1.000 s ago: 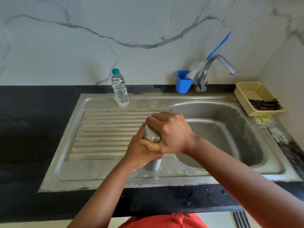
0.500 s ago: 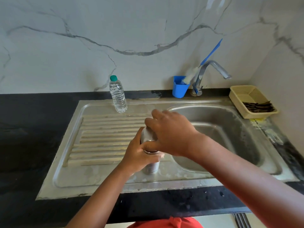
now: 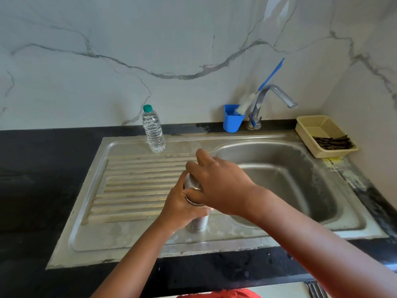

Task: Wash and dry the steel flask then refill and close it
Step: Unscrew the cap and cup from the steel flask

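A steel flask (image 3: 198,223) stands upright on the sink's drainboard (image 3: 133,186), near the basin. My left hand (image 3: 181,206) grips its body from the left. My right hand (image 3: 219,183) is wrapped over the flask's cap (image 3: 190,182) from above, fingers curled round it. Most of the flask is hidden by both hands; only its lower end and part of the cap show.
A clear water bottle (image 3: 153,130) with a green cap stands at the back of the drainboard. A blue cup (image 3: 232,119) with a brush sits beside the tap (image 3: 270,97). The basin (image 3: 290,179) lies to the right, and a beige basket (image 3: 324,136) sits at far right.
My right hand has turned on the cap, its fingers shifting further round and the thumb side swinging forward. The flask and left hand stay in place; the camera has tilted slightly.
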